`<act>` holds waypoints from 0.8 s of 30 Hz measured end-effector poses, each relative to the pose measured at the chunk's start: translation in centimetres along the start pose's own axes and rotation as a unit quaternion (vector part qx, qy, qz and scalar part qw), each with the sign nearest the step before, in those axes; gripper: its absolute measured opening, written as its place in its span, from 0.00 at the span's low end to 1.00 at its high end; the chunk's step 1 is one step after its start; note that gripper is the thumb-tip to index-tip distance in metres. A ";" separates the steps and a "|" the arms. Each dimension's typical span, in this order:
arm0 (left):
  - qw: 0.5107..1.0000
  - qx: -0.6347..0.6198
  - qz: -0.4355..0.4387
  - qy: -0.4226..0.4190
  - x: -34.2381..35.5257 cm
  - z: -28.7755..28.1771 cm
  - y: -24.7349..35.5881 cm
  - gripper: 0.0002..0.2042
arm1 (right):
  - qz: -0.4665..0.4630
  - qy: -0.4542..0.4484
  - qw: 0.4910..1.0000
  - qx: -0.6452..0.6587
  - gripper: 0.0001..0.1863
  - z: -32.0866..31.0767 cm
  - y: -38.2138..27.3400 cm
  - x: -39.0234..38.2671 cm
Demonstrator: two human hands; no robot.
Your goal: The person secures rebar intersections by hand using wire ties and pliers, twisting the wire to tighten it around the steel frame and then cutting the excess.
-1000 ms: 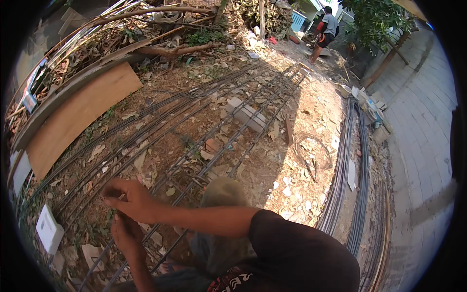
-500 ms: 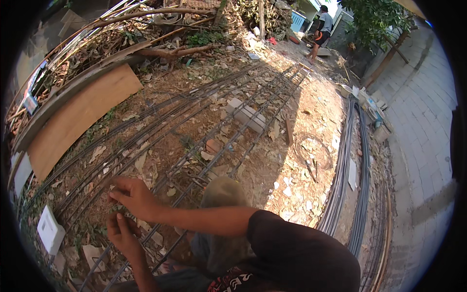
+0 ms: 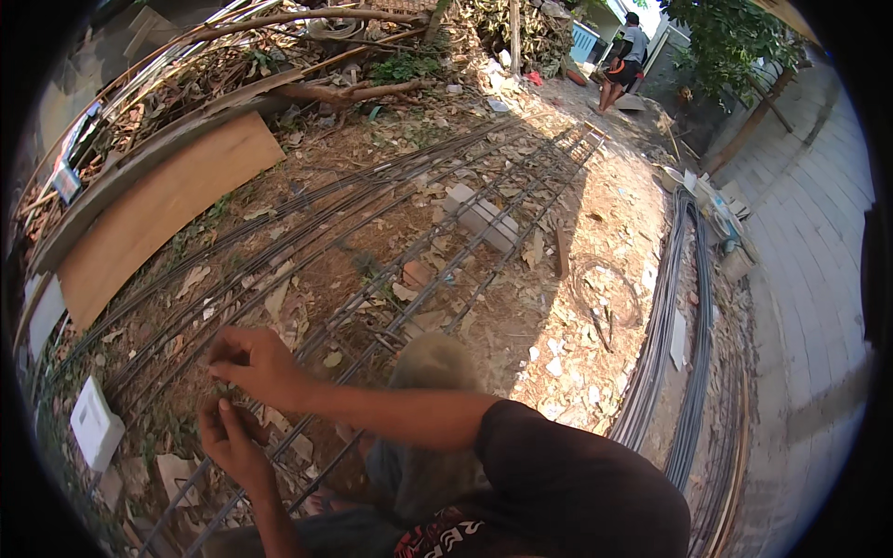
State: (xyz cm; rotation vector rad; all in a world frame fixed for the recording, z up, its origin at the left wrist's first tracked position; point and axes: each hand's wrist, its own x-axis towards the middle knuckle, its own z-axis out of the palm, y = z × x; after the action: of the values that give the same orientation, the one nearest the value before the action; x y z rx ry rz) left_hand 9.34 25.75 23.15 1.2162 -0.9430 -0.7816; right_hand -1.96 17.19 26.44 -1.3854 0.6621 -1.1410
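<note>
My right hand (image 3: 262,368) reaches across to the left with its fingertips pinched together. Just below it, my left hand (image 3: 234,443) is raised, thumb and fingers likewise closed at the tips. The two sets of fingertips nearly meet. Whatever they pinch is too thin or small to make out. Beneath and beyond them runs a long frame of steel reinforcing bars (image 3: 437,284) joined by crosspieces. It passes over a pale grey block (image 3: 482,218) farther out. Loose rebar rods (image 3: 270,244) lie on the ground along its left side.
At left lie a brown board (image 3: 172,219) and a white foam-like block (image 3: 97,424). A wire coil (image 3: 606,290) and a dark hand tool (image 3: 605,329) lie on sunlit ground at right, beside bundled bars (image 3: 656,344). A person (image 3: 625,63) stands far off.
My right hand's fingers have drawn closer together near the left fingertips, and both hands stay close together. The view has shifted slightly. The distant person has changed stance.
</note>
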 end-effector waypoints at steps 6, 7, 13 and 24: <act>0.999 0.012 0.016 0.031 0.2 0.2 0.2 0.08 | 0.005 -0.003 1.000 0.021 0.06 0.1 0.4 -0.2; 0.999 0.012 0.016 0.032 0.2 0.3 0.2 0.08 | 0.005 -0.004 1.000 0.022 0.06 0.1 0.2 -0.2; 0.998 -0.031 -0.031 0.044 0.7 -0.5 -0.1 0.09 | 0.021 -0.022 0.999 -0.022 0.06 -0.1 0.3 0.0; 0.945 -0.243 -0.218 -0.016 1.2 -1.1 1.0 0.10 | 0.011 -0.102 0.988 -0.119 0.11 -1.4 -1.1 0.4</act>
State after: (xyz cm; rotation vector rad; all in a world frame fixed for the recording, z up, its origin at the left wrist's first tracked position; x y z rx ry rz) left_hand 10.86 25.28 24.28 0.9781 -0.4574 -1.3016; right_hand -3.31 16.52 27.44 -1.6670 0.6806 -0.9083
